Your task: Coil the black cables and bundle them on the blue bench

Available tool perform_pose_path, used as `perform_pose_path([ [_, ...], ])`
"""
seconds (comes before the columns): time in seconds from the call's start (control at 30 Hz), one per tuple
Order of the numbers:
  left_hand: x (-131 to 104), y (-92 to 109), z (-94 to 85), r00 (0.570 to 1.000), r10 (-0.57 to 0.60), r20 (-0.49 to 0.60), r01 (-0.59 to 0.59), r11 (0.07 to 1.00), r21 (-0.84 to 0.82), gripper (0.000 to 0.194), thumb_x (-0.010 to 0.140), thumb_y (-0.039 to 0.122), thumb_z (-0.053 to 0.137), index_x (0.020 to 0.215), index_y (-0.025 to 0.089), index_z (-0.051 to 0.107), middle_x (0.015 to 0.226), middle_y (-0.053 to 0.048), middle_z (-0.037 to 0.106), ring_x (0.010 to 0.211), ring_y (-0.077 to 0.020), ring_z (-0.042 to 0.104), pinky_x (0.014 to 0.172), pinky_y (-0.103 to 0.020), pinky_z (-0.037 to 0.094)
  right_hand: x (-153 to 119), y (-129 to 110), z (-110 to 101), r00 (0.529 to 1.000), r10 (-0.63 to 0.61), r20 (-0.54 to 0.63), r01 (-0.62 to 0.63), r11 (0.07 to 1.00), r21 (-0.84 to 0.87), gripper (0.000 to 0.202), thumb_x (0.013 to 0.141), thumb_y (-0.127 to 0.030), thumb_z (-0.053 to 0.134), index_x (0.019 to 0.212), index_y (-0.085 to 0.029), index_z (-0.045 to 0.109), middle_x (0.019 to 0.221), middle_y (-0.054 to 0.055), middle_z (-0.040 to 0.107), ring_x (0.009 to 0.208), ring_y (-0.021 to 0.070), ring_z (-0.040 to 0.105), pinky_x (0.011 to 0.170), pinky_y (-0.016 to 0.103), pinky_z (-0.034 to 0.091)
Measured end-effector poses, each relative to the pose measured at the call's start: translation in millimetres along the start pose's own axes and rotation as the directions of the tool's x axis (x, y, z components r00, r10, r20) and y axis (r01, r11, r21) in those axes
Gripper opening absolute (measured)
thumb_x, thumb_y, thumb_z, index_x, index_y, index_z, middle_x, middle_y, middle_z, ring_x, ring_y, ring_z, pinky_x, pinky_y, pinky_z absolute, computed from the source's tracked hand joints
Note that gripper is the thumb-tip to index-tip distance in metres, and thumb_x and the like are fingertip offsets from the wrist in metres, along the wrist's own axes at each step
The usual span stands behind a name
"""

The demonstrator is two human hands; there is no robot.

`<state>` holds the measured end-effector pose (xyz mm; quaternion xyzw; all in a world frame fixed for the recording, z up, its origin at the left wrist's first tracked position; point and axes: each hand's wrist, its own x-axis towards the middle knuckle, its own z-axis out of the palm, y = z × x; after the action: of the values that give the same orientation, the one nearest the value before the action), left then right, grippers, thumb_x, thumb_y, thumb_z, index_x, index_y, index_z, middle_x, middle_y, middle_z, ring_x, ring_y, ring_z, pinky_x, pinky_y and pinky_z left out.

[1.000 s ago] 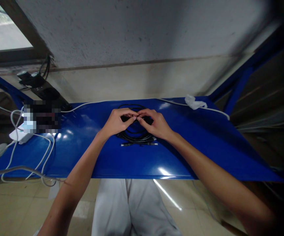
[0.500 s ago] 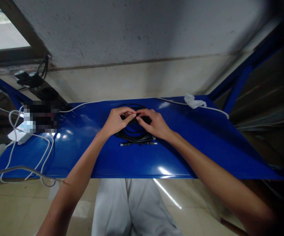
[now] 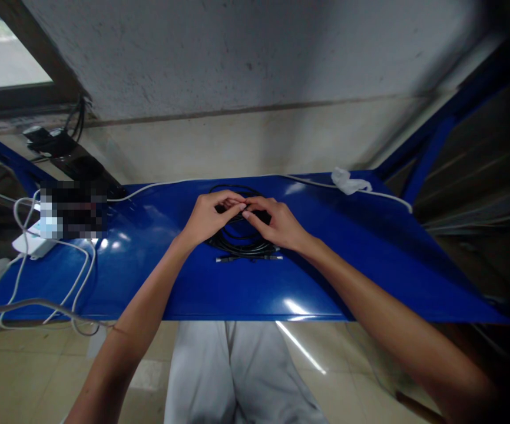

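Observation:
A coil of black cable (image 3: 232, 246) lies on the blue table (image 3: 246, 294), with metal-tipped connectors (image 3: 219, 259) at its near edge. Over the far half of the coil, my left hand (image 3: 211, 215) is pinched, thumb against fingers. My right hand (image 3: 279, 221) pinches too, its fingertips meeting those of my left. Whatever sits between the fingertips is too small and dark to make out. Both hands cover part of the coil.
White cords (image 3: 89, 265) and a white power strip (image 3: 32, 244) crowd the left end, beside a blurred-out object (image 3: 76, 212). A black cylindrical device (image 3: 82, 165) leans behind them. Near the wall, a crumpled clear plastic bag (image 3: 347, 181) lies on a white cable (image 3: 390, 197).
My fingertips have shifted very slightly over the coil, the right thumb edging a little to the left. The cable coil stays in the same place.

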<state>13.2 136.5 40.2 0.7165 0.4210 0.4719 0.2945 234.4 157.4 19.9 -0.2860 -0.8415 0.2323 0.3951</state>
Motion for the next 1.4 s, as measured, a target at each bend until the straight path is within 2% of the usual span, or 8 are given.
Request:
perform_pose_path([
  [0.3,0.8,2.8,-11.6,0.997,-0.020,0.076,0.027,0.996,-0.086,0.024,0.092,0.041,0.083,0.097,0.017,0.082,0.096,-0.009,0.082,0.088,-0.0213,0.078,0.083,-0.033,0.059,-0.5,-6.4,-0.3,0.997,0.062,-0.037,-0.058,0.993,0.102,0.017,0.104,-0.041,0.068,0.106,-0.023,0.069,0.100,0.005,0.080,0.097,0.0241,0.079,0.096,0.040,0.059],
  [0.53,2.1,3.6,-11.1,0.992,-0.013,0.127,0.028,0.993,-0.116,0.025,0.091,0.042,0.085,0.096,0.018,0.083,0.097,-0.009,0.082,0.089,-0.0213,0.076,0.084,-0.034,0.059,-0.9,-1.4,0.7,0.998,0.030,-0.050,-0.028,0.998,0.048,0.017,0.104,-0.040,0.068,0.106,-0.024,0.069,0.100,0.005,0.078,0.095,0.0240,0.077,0.096,0.042,0.058],
  [0.7,3.0,2.0,-9.3,0.989,-0.033,0.147,0.054,0.988,-0.144,0.025,0.091,0.042,0.084,0.099,0.018,0.083,0.098,-0.009,0.082,0.089,-0.0209,0.076,0.085,-0.034,0.059,-1.9,-0.2,1.3,0.999,0.020,-0.034,-0.018,0.999,0.050,0.019,0.104,-0.042,0.067,0.111,-0.024,0.067,0.107,0.007,0.079,0.101,0.0261,0.078,0.100,0.045,0.057],
  [0.83,2.9,1.2,-7.3,0.992,-0.059,0.115,0.071,0.992,-0.104,0.026,0.090,0.042,0.085,0.101,0.018,0.082,0.095,-0.007,0.081,0.084,-0.0186,0.074,0.081,-0.032,0.057,-2.7,-1.1,1.4,0.999,0.051,0.001,-0.051,0.996,0.080,0.031,0.105,-0.046,0.068,0.128,-0.026,0.061,0.114,0.008,0.080,0.110,0.0287,0.078,0.102,0.047,0.057],
  [0.93,1.9,2.5,-5.3,0.994,-0.046,0.095,0.053,0.996,-0.069,0.024,0.091,0.040,0.084,0.102,0.019,0.081,0.095,-0.006,0.080,0.083,-0.0168,0.071,0.080,-0.030,0.056,-3.1,-0.9,1.2,0.997,0.068,0.022,-0.070,0.993,0.092,0.039,0.106,-0.048,0.067,0.136,-0.027,0.055,0.115,0.008,0.081,0.113,0.0293,0.078,0.104,0.048,0.056],
  [1.13,0.2,6.8,-3.9,0.997,-0.008,0.082,0.011,1.000,-0.030,0.020,0.094,0.038,0.080,0.101,0.019,0.080,0.092,-0.005,0.078,0.083,-0.0161,0.068,0.079,-0.030,0.054,-4.8,1.2,2.4,0.998,0.058,-0.002,-0.058,0.993,0.105,0.042,0.105,-0.052,0.068,0.136,-0.028,0.053,0.118,0.008,0.080,0.119,0.0304,0.077,0.105,0.048,0.057],
  [1.4,1.1,11.1,-7.6,0.985,0.138,0.106,-0.143,0.989,0.046,0.015,0.098,0.035,0.075,0.102,0.021,0.082,0.097,-0.006,0.077,0.087,-0.0177,0.069,0.082,-0.031,0.054,-7.3,2.7,3.9,0.999,0.036,-0.011,-0.035,0.995,0.088,0.041,0.105,-0.054,0.067,0.135,-0.029,0.054,0.122,0.010,0.077,0.119,0.0312,0.076,0.104,0.049,0.058],
])
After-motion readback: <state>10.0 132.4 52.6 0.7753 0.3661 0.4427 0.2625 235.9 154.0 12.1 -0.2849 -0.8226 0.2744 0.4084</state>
